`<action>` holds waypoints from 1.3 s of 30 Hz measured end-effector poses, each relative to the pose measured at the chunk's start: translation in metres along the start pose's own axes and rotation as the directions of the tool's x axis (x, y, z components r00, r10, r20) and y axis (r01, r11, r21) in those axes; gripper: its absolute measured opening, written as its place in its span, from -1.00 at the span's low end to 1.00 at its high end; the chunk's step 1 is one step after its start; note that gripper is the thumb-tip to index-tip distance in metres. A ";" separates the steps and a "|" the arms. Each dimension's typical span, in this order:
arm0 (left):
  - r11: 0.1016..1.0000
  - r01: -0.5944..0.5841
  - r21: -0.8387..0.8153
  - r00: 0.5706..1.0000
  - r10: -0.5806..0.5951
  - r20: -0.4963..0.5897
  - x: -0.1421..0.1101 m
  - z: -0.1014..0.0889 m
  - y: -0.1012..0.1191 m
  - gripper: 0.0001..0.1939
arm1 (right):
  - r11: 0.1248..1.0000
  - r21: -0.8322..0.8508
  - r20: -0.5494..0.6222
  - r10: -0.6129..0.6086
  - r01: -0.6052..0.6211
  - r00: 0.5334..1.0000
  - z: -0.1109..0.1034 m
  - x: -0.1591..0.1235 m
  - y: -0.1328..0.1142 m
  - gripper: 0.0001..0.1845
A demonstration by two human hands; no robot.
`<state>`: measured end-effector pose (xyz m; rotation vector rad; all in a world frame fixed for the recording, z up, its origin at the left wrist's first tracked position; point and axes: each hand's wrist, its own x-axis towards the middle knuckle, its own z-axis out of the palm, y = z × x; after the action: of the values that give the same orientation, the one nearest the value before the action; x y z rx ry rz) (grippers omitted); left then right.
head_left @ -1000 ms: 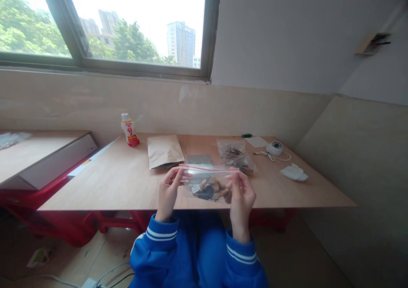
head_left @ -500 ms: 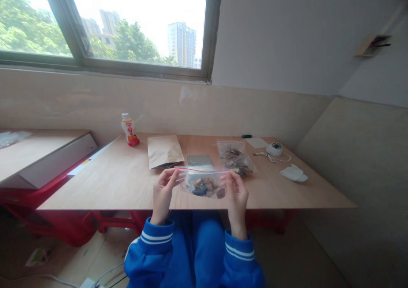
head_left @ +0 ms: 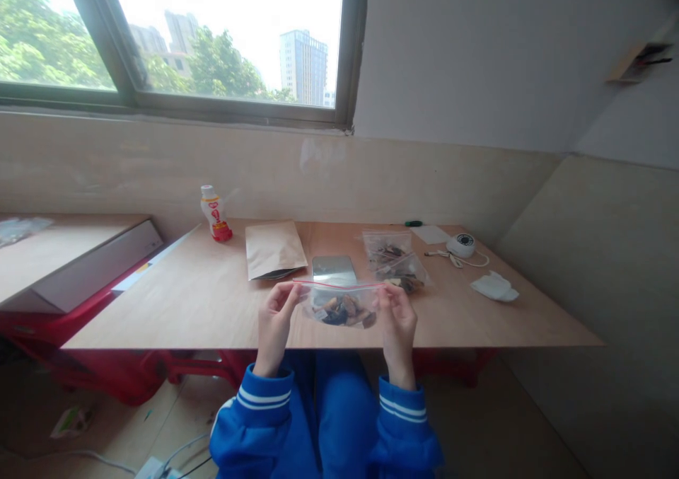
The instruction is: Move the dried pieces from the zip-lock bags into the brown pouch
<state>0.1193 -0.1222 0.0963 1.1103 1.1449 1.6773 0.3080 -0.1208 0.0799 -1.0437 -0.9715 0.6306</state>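
My left hand (head_left: 276,321) and my right hand (head_left: 397,325) pinch the two top corners of a clear zip bag (head_left: 342,308) with a red seal line. Dark and tan chunks, perhaps dried food, lie in its bottom. The bag hangs just above the plywood table (head_left: 175,316), and its seal looks closed. Behind it lie a flat silver phone-like slab (head_left: 334,269), a kraft paper pouch (head_left: 273,250), and a similar pair of filled zip bags (head_left: 395,261), all beyond my hands' reach of touch.
A small bottle with a red base (head_left: 215,214) stands at the table's back. To the right lie a white round device with a cable (head_left: 461,245), a crumpled white tissue (head_left: 494,286), a paper sheet (head_left: 429,234) and a green-handled tool (head_left: 414,223). A red-framed bench (head_left: 68,267) stands left.
Since one second ago, both hands and the bag have moved forward, away from me, and the bag looks smaller. The bag's contents have settled lower, and my grip has stayed on it.
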 end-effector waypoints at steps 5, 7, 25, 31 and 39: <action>1.000 0.003 0.012 1.000 -0.003 -0.020 0.000 0.004 -0.004 -0.69 | 0.998 0.031 0.068 0.044 -0.046 0.997 0.000 0.000 0.005 -0.69; 1.000 0.005 0.014 0.999 -0.005 -0.038 0.000 0.005 -0.004 -0.68 | 0.999 0.029 0.053 0.045 -0.046 0.998 0.000 0.000 0.007 -0.68; 0.998 -0.010 0.061 0.995 0.015 -0.095 -0.008 0.005 -0.001 -0.72 | 0.993 0.085 -0.044 0.088 -0.084 0.995 0.006 -0.001 0.011 -0.64; 0.992 0.029 -0.123 0.985 -0.050 -0.167 -0.007 0.011 -0.008 -0.68 | 0.957 0.242 0.156 0.125 -0.161 0.980 0.023 -0.005 0.008 -0.64; 1.000 -0.017 0.000 0.996 0.017 -0.083 -0.003 0.003 -0.011 -0.65 | 0.933 0.273 0.143 0.201 -0.233 0.969 0.020 -0.004 0.013 -0.59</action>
<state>0.1244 -0.1208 0.0856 1.0607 1.1897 1.7510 0.2883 -0.1101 0.0700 -0.8674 -0.8359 0.9936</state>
